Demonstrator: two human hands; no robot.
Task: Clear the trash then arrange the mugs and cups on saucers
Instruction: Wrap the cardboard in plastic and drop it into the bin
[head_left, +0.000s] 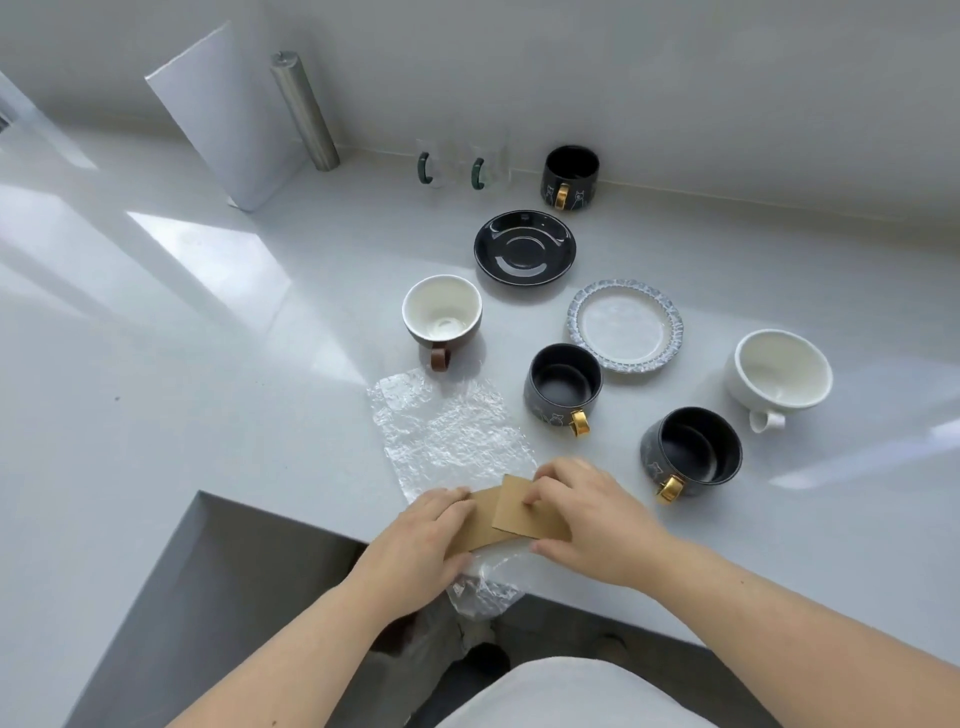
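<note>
Two brown cardboard pieces (524, 512) lie on a crumpled clear plastic sheet (452, 426) at the counter's front edge. My left hand (423, 540) grips the left piece and the plastic under it; my right hand (587, 519) presses the overlapping right piece. Behind stand a brown-handled white cup (441, 312), a black saucer (524, 248), a blue-rimmed saucer (626, 326), a white cup (782, 376) and three dark mugs with gold handles (563, 384) (693, 449) (570, 174).
Two clear glass mugs with green handles (457, 163) stand by the back wall. A paper towel roll (228, 119) and steel holder post (306, 109) are at the back left. The counter (208, 338) drops off at its front edge near my hands.
</note>
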